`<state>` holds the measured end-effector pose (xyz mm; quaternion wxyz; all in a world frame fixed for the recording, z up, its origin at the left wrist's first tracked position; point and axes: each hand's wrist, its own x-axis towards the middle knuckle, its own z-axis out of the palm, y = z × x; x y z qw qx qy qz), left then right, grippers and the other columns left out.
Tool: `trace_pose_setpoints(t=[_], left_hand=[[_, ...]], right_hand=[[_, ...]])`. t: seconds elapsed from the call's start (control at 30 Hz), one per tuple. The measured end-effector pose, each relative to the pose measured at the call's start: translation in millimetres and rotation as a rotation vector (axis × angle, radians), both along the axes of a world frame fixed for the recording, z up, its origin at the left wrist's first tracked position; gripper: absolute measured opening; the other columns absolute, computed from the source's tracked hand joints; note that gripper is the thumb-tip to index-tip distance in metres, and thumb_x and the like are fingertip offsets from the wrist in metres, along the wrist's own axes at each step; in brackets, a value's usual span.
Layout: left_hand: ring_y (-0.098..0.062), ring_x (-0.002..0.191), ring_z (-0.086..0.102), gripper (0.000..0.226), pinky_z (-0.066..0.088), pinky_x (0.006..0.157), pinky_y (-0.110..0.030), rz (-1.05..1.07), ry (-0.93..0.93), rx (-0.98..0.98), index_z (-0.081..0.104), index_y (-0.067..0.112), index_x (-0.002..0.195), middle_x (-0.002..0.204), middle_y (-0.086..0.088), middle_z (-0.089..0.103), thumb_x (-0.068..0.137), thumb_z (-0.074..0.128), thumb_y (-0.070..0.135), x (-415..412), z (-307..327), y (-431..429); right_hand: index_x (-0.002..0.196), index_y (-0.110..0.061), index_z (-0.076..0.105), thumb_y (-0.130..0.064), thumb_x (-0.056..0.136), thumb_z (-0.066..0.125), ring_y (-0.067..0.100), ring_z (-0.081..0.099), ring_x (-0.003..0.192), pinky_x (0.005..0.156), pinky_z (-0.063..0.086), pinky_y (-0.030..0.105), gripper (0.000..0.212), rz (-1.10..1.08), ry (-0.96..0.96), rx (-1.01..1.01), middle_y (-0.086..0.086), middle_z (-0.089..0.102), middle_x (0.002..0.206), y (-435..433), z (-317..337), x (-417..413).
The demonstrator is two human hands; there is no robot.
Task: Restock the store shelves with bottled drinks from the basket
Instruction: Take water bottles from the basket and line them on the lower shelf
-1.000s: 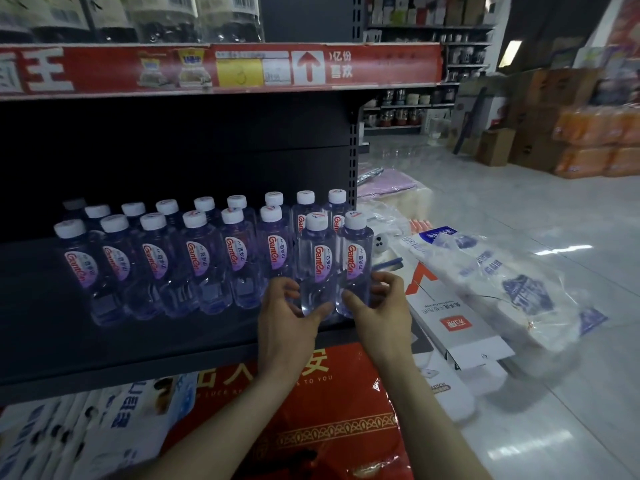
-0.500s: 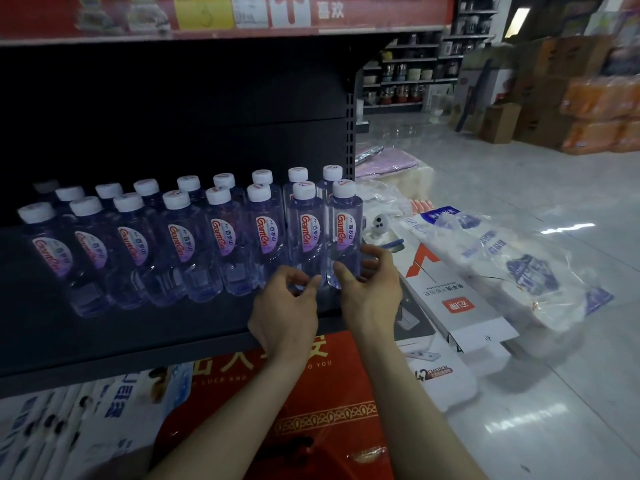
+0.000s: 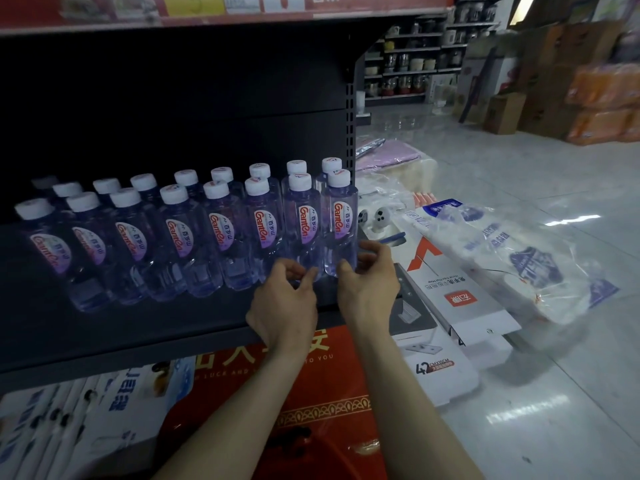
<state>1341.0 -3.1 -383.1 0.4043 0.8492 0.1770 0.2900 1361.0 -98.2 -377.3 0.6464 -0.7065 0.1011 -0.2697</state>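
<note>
Two rows of clear water bottles [image 3: 221, 233] with white caps and red-lettered labels stand on the dark shelf [image 3: 138, 327]. The rows' right end is the front bottle [image 3: 341, 216] beside the shelf upright, with its neighbour [image 3: 304, 220] to the left. My right hand [image 3: 367, 285] hovers at the end bottle's base, thumb in front and fingers loosely at its right side. My left hand [image 3: 284, 303] sits in front of the neighbour's base, fingers curled and apart. Neither hand grips a bottle. A red bag or basket [image 3: 311, 410] lies under my forearms, its inside hidden.
The shelf upright [image 3: 349, 98] ends the bay at right. Flat white cartons [image 3: 460, 303] and a plastic-wrapped pack [image 3: 519, 261] lie on the floor to the right. White boxes [image 3: 69, 417] fill the lower left. Cardboard boxes [image 3: 502, 112] and orange packs [image 3: 606, 98] stand far right.
Both hands pushed the two rightmost front bottles back into line with the row, then let go and drew back slightly. The view tilted downward.
</note>
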Motion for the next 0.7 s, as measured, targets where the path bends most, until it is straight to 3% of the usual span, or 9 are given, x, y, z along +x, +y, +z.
trace_pose_setpoints(t=[0.1, 0.2, 0.43, 0.6, 0.7], left_hand=[[-0.006, 0.081, 0.065, 0.023, 0.055, 0.084, -0.046, 0.006, 0.006, -0.011, 0.058, 0.038, 0.085, 0.077, 0.024, 0.062, 0.089, 0.070, 0.057, -1, 2, 0], [-0.005, 0.080, 0.063, 0.023, 0.054, 0.085, -0.044, 0.003, 0.023, -0.025, 0.058, 0.039, 0.083, 0.075, 0.026, 0.060, 0.088, 0.071, 0.057, 1, 4, 2], [-0.007, 0.085, 0.062, 0.017, 0.047, 0.081, -0.039, 0.023, -0.001, -0.007, 0.061, 0.041, 0.088, 0.079, 0.026, 0.059, 0.091, 0.069, 0.055, 3, -1, 1], [-0.004, 0.079, 0.053, 0.017, 0.037, 0.075, -0.033, 0.021, 0.009, 0.018, 0.062, 0.039, 0.090, 0.080, 0.025, 0.059, 0.092, 0.067, 0.055, 2, 2, 1], [0.000, 0.078, 0.062, 0.017, 0.044, 0.072, -0.031, -0.025, -0.007, -0.019, 0.064, 0.038, 0.088, 0.076, 0.026, 0.061, 0.091, 0.070, 0.053, -2, 2, 4]], right_hand=[[0.110, -0.024, 0.064, -0.014, 0.087, 0.075, 0.008, 0.064, 0.097, 0.075, 0.045, 0.008, 0.027, 0.004, 0.014, -0.011, -0.006, 0.067, 0.105, -1, 2, -2], [0.106, -0.025, 0.063, -0.017, 0.088, 0.077, 0.007, 0.063, 0.094, 0.065, 0.040, 0.001, 0.024, 0.014, 0.031, -0.033, -0.007, 0.067, 0.103, -1, 1, -2], [0.105, -0.025, 0.061, -0.016, 0.088, 0.077, -0.003, 0.060, 0.087, 0.061, 0.040, -0.001, 0.025, 0.029, 0.058, -0.061, -0.007, 0.065, 0.099, -4, 1, 1], [0.108, -0.025, 0.061, -0.018, 0.086, 0.078, 0.005, 0.063, 0.092, 0.069, 0.043, 0.008, 0.028, 0.042, 0.081, -0.077, -0.006, 0.065, 0.101, -4, 3, -2], [0.109, -0.026, 0.058, -0.018, 0.088, 0.076, 0.003, 0.062, 0.089, 0.063, 0.040, 0.003, 0.029, 0.059, 0.098, -0.093, -0.009, 0.064, 0.101, -5, 8, -9]])
